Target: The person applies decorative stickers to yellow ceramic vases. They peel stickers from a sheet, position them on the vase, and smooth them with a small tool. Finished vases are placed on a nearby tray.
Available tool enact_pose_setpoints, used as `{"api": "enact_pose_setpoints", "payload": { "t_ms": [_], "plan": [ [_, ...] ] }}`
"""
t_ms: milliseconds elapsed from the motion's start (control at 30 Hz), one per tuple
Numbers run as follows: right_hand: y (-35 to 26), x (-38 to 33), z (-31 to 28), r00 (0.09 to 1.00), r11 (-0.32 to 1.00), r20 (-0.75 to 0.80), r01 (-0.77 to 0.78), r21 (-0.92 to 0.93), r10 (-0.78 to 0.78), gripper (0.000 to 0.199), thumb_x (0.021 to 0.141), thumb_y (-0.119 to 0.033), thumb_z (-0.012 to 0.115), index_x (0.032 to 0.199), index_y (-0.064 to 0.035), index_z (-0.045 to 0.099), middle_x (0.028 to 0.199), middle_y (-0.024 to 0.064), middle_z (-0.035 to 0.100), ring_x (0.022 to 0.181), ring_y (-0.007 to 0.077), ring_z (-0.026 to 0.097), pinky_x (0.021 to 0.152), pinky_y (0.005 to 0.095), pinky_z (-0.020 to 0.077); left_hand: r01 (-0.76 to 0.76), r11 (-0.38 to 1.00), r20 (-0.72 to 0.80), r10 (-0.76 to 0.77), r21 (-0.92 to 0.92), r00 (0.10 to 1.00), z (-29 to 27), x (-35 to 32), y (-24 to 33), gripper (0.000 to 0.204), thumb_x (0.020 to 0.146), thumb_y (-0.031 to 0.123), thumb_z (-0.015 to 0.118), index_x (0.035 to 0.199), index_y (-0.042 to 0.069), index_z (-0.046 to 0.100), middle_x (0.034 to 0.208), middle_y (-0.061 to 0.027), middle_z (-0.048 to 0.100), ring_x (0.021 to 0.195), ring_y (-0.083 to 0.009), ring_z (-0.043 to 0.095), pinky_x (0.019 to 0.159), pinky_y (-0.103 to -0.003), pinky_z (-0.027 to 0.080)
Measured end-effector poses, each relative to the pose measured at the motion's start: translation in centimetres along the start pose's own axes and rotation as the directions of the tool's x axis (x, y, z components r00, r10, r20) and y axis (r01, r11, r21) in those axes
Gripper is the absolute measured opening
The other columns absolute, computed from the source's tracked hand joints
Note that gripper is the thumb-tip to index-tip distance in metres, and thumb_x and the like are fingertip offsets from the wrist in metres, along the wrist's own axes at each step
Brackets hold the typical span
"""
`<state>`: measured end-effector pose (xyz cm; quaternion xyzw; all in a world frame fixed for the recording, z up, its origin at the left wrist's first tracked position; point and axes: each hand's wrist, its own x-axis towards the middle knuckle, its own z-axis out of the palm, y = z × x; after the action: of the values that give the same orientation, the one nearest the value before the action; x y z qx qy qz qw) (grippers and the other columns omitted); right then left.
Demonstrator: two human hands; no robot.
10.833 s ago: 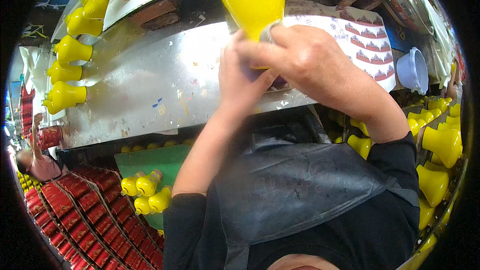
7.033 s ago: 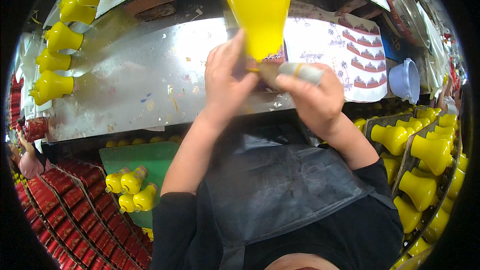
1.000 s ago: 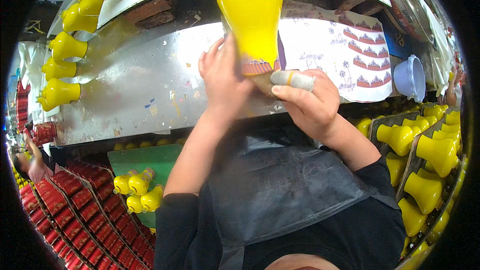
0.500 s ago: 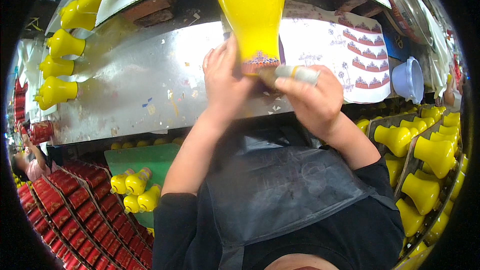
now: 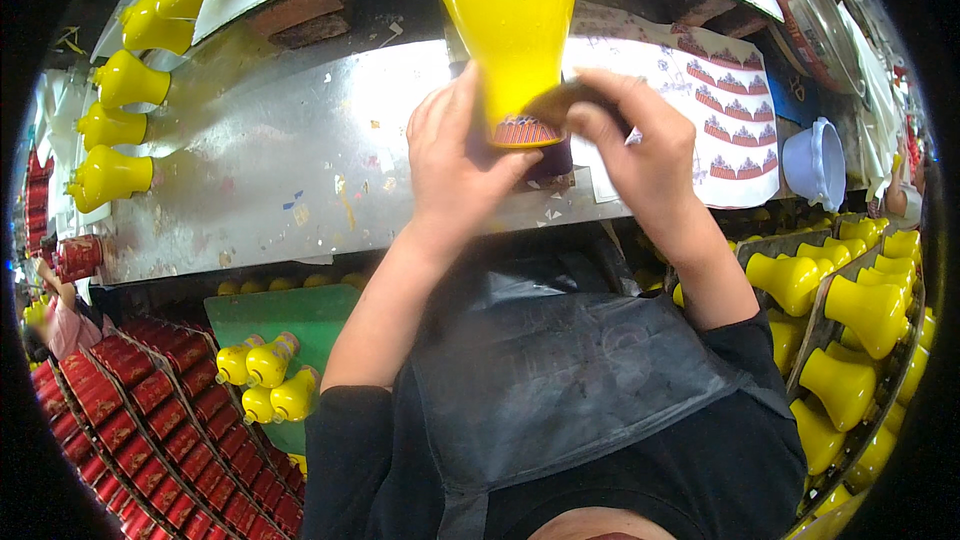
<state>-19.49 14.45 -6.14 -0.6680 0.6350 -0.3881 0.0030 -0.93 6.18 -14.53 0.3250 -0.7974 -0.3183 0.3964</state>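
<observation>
1. Both hands work at the yellow vase (image 5: 510,30) over the metal bench (image 5: 280,180).
2. Left hand (image 5: 455,165) cups its base, fingers curled.
3. Right hand (image 5: 640,145) pinches a small tool (image 5: 555,100) against it.

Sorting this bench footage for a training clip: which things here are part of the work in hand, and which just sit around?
In hand:
- yellow vase, gripped by the left hand
- red patterned band at the vase's lower edge, pressed by the right hand
- decal sheet

Lying about:
- other yellow vases
- red cans
- pale blue bowl
</observation>
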Motion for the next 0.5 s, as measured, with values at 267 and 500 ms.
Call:
{"api": "enact_pose_setpoints", "payload": {
  "t_ms": [267, 500],
  "plan": [
    [1.7, 0.3, 0.7, 0.998, 0.999, -0.052, 0.021, 0.047, -0.018, 0.032, 0.086, 0.001, 0.08, 0.115, -0.0017, 0.069, 0.103, 0.012, 0.074, 0.09, 0.0181, 0.074, 0.08, 0.0283, 0.0594, 0.046, 0.998, -0.009, -0.046, -0.04, 0.999, 0.8, -0.4, 0.2, 0.096, 0.071, 0.024, 0.088, 0.153, 0.005, 0.041, 0.138, -0.0183, 0.055, 0.13, -0.0381, 0.048, 0.113, -0.05, 0.033],
    [0.1, -1.4, -0.3, 0.908, 0.905, 0.022, 0.418, -0.071, -0.418, 0.035, 0.073, 0.005, 0.082, 0.104, -0.0103, 0.076, 0.09, 0.0095, 0.072, 0.076, 0.0263, 0.07, 0.068, 0.0362, 0.0558, -0.104, 0.991, -0.11, 0.113, 0.08, 0.988, 0.9, 0.4, -0.7, 0.079, 0.073, 0.018, 0.086, 0.145, 0.006, 0.055, 0.123, -0.0136, 0.064, 0.116, -0.0338, 0.059, 0.106, -0.046, 0.039]
  ]
}}
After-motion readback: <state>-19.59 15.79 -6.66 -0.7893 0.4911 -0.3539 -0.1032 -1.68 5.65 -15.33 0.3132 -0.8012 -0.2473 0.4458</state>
